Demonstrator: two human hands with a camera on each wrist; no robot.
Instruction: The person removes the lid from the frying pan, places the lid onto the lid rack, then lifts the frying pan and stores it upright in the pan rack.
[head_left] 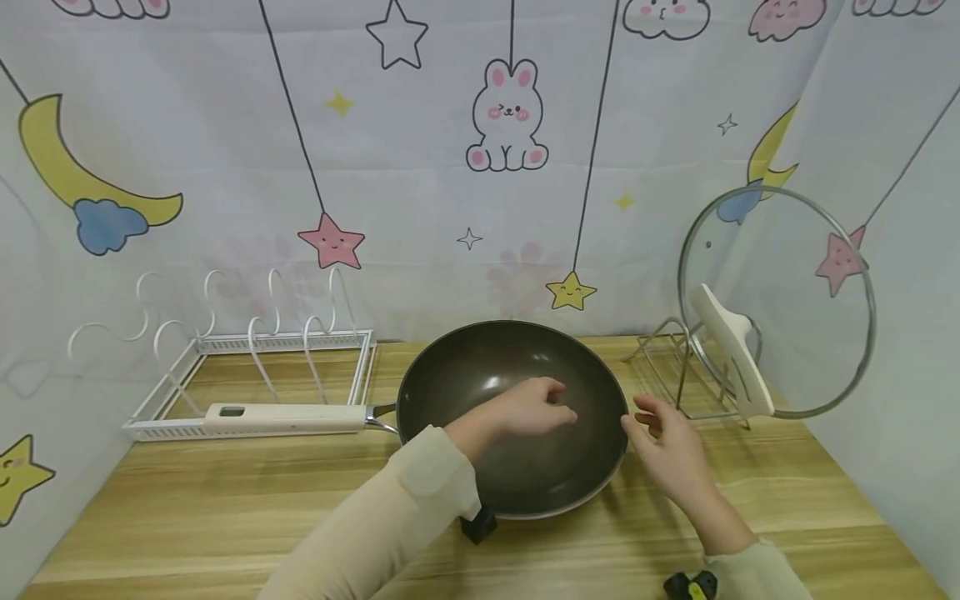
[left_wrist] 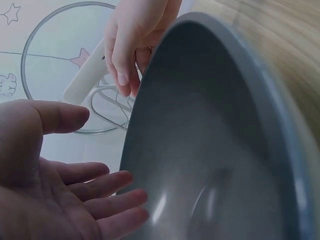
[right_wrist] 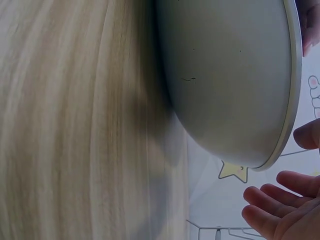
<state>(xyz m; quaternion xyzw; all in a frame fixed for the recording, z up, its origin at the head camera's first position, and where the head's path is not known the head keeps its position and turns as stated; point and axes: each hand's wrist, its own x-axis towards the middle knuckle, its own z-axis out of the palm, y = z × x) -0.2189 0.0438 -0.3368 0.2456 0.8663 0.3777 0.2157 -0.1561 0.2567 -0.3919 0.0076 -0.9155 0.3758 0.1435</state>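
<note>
A deep frying pan with a dark inside and a long cream handle stands on the table, handle pointing left. My left hand hovers over the pan's inside with its fingers apart and empty, as the left wrist view also shows. At the pan's right rim is my right hand, thumb and fingers slightly bent and holding nothing. The right wrist view shows that hand just beyond the rim, beside the pan's pale outer wall.
A glass lid with a cream grip leans upright in a wire rack at the back right. Behind the pan handle, a white rack with curved wire dividers stands on the wooden table. A patterned cloth hangs behind.
</note>
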